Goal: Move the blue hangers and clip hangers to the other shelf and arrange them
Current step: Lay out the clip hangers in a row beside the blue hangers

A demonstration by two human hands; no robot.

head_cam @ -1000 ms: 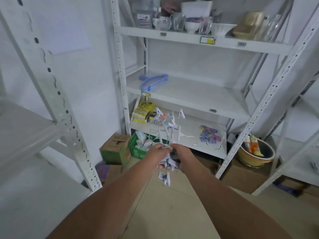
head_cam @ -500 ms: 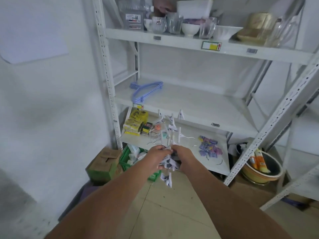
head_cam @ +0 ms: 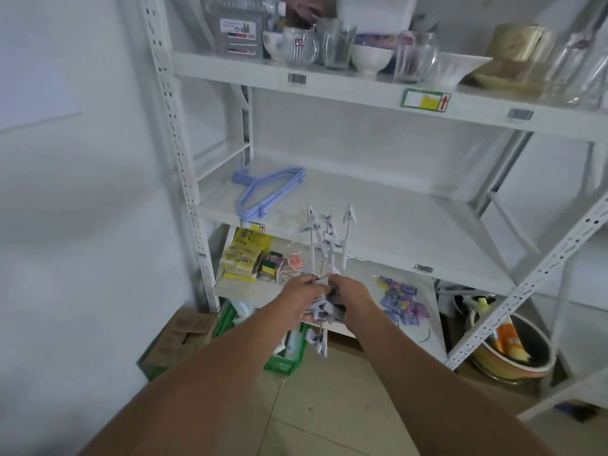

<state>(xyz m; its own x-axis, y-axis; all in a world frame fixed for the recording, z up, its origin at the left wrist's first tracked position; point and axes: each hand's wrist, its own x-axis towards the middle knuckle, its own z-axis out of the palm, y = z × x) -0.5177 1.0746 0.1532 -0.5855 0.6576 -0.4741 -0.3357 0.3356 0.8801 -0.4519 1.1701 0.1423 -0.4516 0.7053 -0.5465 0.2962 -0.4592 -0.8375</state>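
Head view, looking down along both bare forearms toward a white metal shelving unit (head_cam: 329,199). The left hand (head_cam: 297,299) and the right hand (head_cam: 353,299) meet in front of the unit, both closed around one tangled bundle of white plastic clip hangers (head_cam: 324,238). Several clips stand upright above the fingers on thin rods; others bunch between the palms, and one clip (head_cam: 319,343) dangles below the hands. A stack of light blue plastic hangers (head_cam: 266,192) lies flat at the left end of the middle shelf, hooks toward the rear left corner, well apart from the bundle. The rest of that shelf board is bare. The top shelf carries clear glass cups (head_cam: 335,44), white ceramic bowls (head_cam: 370,59) and a grey labelled box (head_cam: 237,36). The lower shelf holds yellow packets (head_cam: 241,258) at left and a scatter of small purple sachets (head_cam: 401,299) at right. On the tiled floor (head_cam: 312,406) stand a green plastic crate (head_cam: 283,360), partly hidden by the left forearm, a brown cardboard box (head_cam: 182,337) beside it, and a round basin (head_cam: 513,350) at right.
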